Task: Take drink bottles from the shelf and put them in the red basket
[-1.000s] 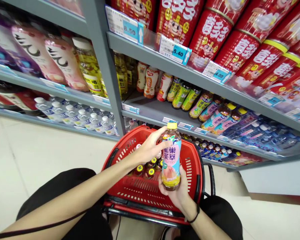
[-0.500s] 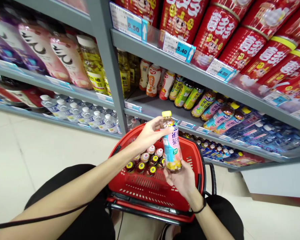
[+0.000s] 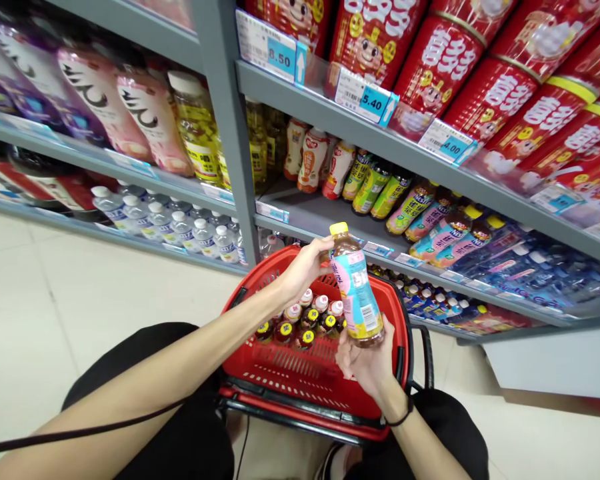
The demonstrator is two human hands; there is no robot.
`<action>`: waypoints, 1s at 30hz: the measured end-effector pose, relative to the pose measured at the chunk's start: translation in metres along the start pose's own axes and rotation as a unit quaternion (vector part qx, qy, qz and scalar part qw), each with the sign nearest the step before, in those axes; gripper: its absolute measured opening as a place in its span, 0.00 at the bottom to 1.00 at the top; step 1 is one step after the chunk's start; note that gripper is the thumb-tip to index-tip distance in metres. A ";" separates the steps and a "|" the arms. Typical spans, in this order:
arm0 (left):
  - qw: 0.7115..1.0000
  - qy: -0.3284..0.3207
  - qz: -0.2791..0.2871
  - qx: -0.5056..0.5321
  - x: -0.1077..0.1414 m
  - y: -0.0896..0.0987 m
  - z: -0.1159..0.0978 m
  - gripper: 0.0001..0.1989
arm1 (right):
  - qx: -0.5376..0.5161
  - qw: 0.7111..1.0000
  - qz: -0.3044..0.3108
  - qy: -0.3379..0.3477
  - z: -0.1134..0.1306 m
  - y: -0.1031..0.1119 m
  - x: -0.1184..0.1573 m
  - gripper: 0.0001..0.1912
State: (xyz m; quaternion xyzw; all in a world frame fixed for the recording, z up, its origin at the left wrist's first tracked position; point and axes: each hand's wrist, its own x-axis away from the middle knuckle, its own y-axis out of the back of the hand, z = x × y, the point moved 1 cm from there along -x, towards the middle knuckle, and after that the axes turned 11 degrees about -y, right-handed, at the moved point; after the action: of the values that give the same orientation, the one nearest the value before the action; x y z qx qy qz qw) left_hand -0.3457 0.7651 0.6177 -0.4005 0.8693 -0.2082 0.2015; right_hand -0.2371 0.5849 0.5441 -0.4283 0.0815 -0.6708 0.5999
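Note:
A tea drink bottle (image 3: 359,290) with a yellow cap and a blue and pink label is held tilted above the shopping basket, its barcode side facing me. My left hand (image 3: 307,267) has its fingers around the upper part, below the cap; some fingertips are hidden behind the bottle. My right hand (image 3: 373,357) grips it near the base, thumb on the right side and fingers curled underneath. Below, the red basket (image 3: 300,370) holds several small bottles (image 3: 307,319) with yellow or white-and-pink lids, standing close together.
Ahead, a grey shelf edge (image 3: 325,230) runs below several tea bottles (image 3: 443,233) and other drinks. Red cans (image 3: 435,73) fill the shelf above. Clear water bottles (image 3: 180,227) stand low on the left. A black basket handle (image 3: 427,357) sticks out at the right.
The bottle has been turned about its length, so the barcode side replaces the front label. Both hands still hold it, slightly further right. The view has shifted a little.

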 end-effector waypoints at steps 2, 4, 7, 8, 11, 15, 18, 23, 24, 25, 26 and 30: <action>1.000 0.001 0.015 0.009 0.002 -0.001 -0.001 0.22 | -0.009 1.000 0.017 -0.003 0.000 -0.001 -0.001 0.46; 1.000 0.001 0.013 0.015 0.003 -0.001 -0.001 0.20 | -0.011 0.999 0.029 0.003 -0.001 -0.002 -0.001 0.47; 1.000 0.004 0.001 0.024 0.003 0.000 0.000 0.18 | -0.004 0.999 0.037 0.000 -0.003 -0.004 -0.002 0.50; 1.000 0.005 -0.001 0.024 0.003 0.001 0.000 0.18 | -0.001 0.999 0.040 -0.002 -0.004 -0.004 -0.003 0.50; 1.000 0.003 -0.021 0.018 0.001 0.002 0.001 0.18 | 0.011 1.000 0.021 0.009 -0.004 -0.002 -0.003 0.49; 0.999 0.005 -0.026 0.023 -0.002 0.002 -0.006 0.23 | 0.120 0.986 -0.078 0.087 0.008 0.003 0.002 0.41; 0.998 0.016 -0.038 0.055 -0.002 0.002 -0.013 0.28 | 0.306 0.903 -0.204 0.221 0.023 0.009 0.011 0.25; 0.993 0.037 -0.048 0.104 0.001 0.003 -0.015 0.30 | 0.485 0.690 -0.314 0.435 0.034 0.027 0.020 0.31; 0.991 0.046 -0.051 0.117 0.001 0.003 -0.014 0.29 | 0.500 0.651 -0.312 0.478 0.034 0.031 0.020 0.32; 0.989 0.055 -0.057 0.129 0.001 0.003 -0.012 0.28 | 0.517 0.616 -0.303 0.511 0.034 0.034 0.020 0.31; 0.986 0.063 -0.064 0.140 0.000 0.003 -0.010 0.28 | 0.538 0.587 -0.292 0.530 0.035 0.038 0.020 0.29; 0.978 0.085 -0.080 0.174 -0.002 0.004 -0.003 0.29 | 0.606 0.527 -0.272 0.530 0.040 0.046 0.021 0.22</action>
State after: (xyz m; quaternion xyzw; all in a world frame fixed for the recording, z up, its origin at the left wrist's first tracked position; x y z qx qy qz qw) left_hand -0.3483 0.7701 0.6182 -0.4085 0.7991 -0.4046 0.1760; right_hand -0.1744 0.5703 0.5503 0.4711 -0.1624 -0.7930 0.3506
